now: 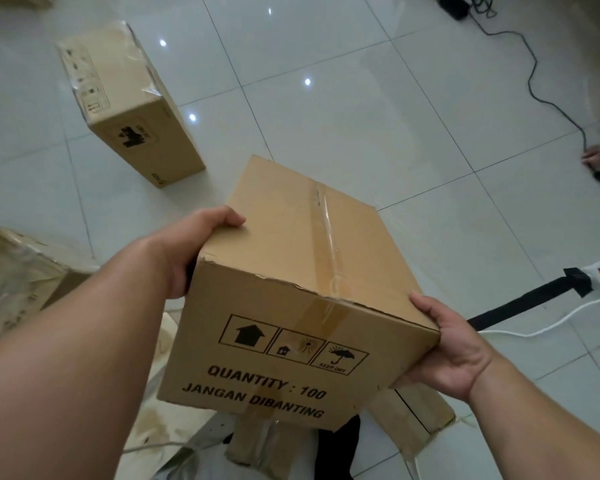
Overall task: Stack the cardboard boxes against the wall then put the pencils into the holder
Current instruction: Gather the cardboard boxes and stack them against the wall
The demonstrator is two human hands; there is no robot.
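Cardboard box (293, 271) | taped, printed | left hand (194, 251), right hand (454, 348) grip its sides, seemingly lifted

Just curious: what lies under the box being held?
Below the held box show flattened cardboard and a dark patch on the tiled floor. Whatever lies directly beneath its base is hidden.

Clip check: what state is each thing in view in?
printed box: taped shut, held up between both hands
left hand: grips the box's left side
right hand: grips its near right corner
long box: closed, lying on the floor, untouched
wrapped box: on the floor at left, partly out of frame
power strip: switch lit red
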